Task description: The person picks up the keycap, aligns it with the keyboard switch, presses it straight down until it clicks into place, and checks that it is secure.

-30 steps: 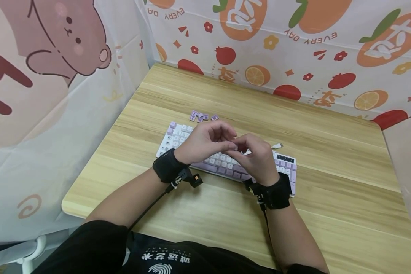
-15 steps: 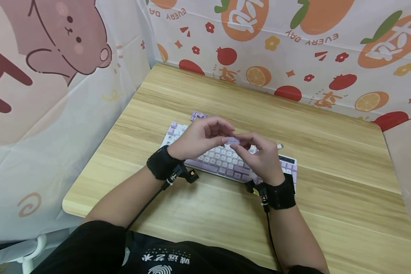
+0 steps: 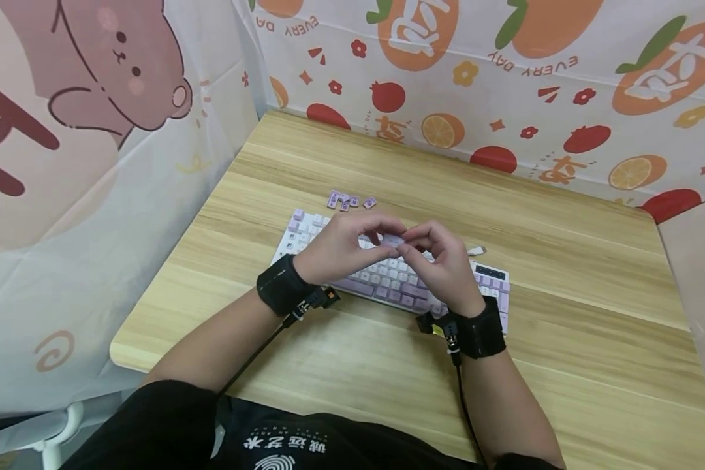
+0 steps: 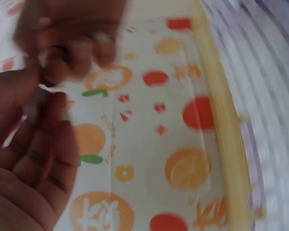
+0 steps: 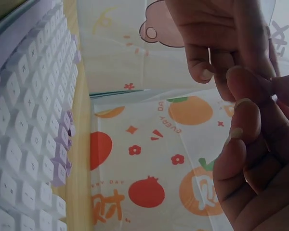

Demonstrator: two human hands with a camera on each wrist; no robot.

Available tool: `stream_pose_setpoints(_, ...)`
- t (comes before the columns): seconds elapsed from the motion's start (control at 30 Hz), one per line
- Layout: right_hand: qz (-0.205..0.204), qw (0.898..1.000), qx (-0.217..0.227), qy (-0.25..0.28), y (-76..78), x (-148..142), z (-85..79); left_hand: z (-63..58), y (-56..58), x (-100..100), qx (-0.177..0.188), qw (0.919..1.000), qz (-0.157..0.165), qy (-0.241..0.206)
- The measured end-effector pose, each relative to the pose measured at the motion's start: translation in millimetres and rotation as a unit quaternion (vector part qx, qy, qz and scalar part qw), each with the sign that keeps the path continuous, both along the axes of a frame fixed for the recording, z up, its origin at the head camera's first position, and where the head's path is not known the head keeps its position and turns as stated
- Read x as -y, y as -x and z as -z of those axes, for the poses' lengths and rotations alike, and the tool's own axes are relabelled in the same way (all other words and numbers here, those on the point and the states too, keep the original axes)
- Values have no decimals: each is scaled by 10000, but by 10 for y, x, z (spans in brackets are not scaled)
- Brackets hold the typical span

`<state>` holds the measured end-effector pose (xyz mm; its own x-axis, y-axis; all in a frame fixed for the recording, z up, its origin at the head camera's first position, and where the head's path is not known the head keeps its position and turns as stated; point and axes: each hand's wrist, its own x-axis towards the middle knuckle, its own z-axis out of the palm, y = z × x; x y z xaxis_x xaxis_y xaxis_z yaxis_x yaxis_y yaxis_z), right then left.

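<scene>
A small lavender keycap is held up between both hands over the keyboard. My left hand pinches its left side between thumb and fingers. At its right side, the thumb and forefinger of my right hand grip it too. Below them lies a white and purple keyboard, partly covered by the hands. The left wrist view is blurred and shows the keycap only dimly between the fingers. In the right wrist view, the fingers hide most of it.
Several loose purple keycaps lie behind the keyboard's upper left part. A white cable plug sits behind its right part. The wooden table meets fruit-printed cloth at the back.
The keycap was mostly hidden by the fingers a second ago, then came into view. Both hands have shifted slightly while keeping hold of it. The loose keycaps stay in place.
</scene>
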<state>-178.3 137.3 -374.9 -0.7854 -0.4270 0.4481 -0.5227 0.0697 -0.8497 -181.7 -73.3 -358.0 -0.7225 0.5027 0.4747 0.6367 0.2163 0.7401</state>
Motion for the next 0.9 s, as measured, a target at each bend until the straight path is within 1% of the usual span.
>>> stream_pose_setpoints(0.07, -124, 9997, 192, 8, -6, 19, 11, 24, -23, 23, -349, 9992, -144, 151)
stream_pose_setpoints(0.13, -230, 9988, 426, 24, -13, 34, 18, 44, -47, 49, -599, 9976, -249, 247)
stream_pose_setpoints(0.3, -484, 9925, 1108, 158, -24, 71, 29, 99, -103, 113, -997, 9938, -364, 319)
stream_pose_setpoints(0.47, -694, 9806, 1800, 357, -44, 126, 53, 163, -161, 162, -1362, 9882, -513, 478)
stream_pose_setpoints(0.57, -776, 9751, 2040, 394, -60, 156, 68, 188, -186, 191, -1483, 9859, -532, 567)
stream_pose_setpoints(0.67, -873, 9722, 2141, 358, -69, 182, 87, 208, -212, 228, -1512, 9852, -499, 636)
stream_pose_setpoints(0.8, -988, 9699, 2211, 248, -84, 218, 114, 218, -256, 295, -1480, 9854, -461, 699)
stream_pose_setpoints(0.9, -936, 9708, 2210, 71, -91, 229, 129, 216, -274, 379, -1544, 9834, -546, 786)
